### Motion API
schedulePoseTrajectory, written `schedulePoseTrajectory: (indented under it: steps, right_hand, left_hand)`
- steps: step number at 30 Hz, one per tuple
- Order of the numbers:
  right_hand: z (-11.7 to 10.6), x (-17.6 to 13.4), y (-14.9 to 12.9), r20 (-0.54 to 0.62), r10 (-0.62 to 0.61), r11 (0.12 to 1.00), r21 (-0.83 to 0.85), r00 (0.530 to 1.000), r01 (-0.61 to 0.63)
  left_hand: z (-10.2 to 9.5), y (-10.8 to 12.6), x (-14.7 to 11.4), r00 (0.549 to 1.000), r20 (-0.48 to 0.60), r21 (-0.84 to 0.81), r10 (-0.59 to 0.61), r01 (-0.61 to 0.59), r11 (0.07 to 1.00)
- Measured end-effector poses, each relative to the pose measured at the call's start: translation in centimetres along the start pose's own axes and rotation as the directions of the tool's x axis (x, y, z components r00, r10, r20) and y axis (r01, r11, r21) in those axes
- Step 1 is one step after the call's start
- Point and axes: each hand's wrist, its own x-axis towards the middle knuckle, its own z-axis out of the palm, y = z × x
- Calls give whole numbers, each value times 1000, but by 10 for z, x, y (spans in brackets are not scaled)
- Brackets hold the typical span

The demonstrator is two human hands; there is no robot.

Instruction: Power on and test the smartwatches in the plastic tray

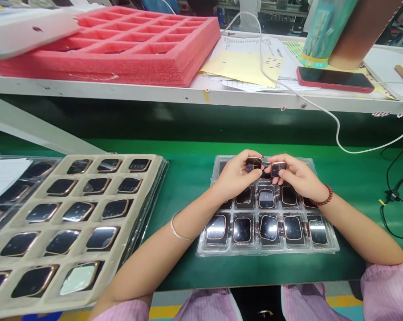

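My left hand point(243, 174) is closed on a smartwatch case point(254, 164) with a dark screen and a gold-coloured rim. Close beside it, my right hand point(293, 171) pinches a second smartwatch case point(278, 168) of the same look. Both are held just above the back row of a clear plastic tray point(268, 250). In that tray's pockets lie several more watch cases point(292, 228), screens up. My hands and forearms hide parts of its back rows.
A cream tray point(63, 166) of similar watch cases stands at left on the green table point(184, 191). Above runs a white shelf point(174, 92) bearing a red foam tray point(174, 71), papers point(243, 67) and a phone point(335, 79). A white cable point(338, 129) hangs down; black cables point(392, 195) lie right.
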Motion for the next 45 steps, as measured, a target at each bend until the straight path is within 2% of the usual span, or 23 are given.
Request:
schedulePoseTrajectory:
  steps: [7, 15, 23, 34, 45]
  right_hand:
    - [0, -1, -1, 28, -21, 1000, 5, 999, 21]
    - [-5, 5, -2, -26, 93, 987, 137, 995, -89]
    - [-5, 3, 1, -12, 25, 995, 95, 1000, -24]
    - [-4, 2, 4, -15, -23, 1000, 18, 1000, 23]
    - [-3, 1, 2, -46, -30, 999, 23, 999, 31]
  left_hand:
    - [-1, 1, -1, 1000, 10, 11, 16, -17, 1000]
    - [0, 2, 0, 998, 43, -39, -43, 44, 998]
    - [-1, 5, 0, 995, 77, -129, -67, 77, 989]
    - [-1, 1, 1, 994, 107, -134, -20, 34, 990]
    - [1, 0, 0, 998, 64, -83, -1, 6, 996]
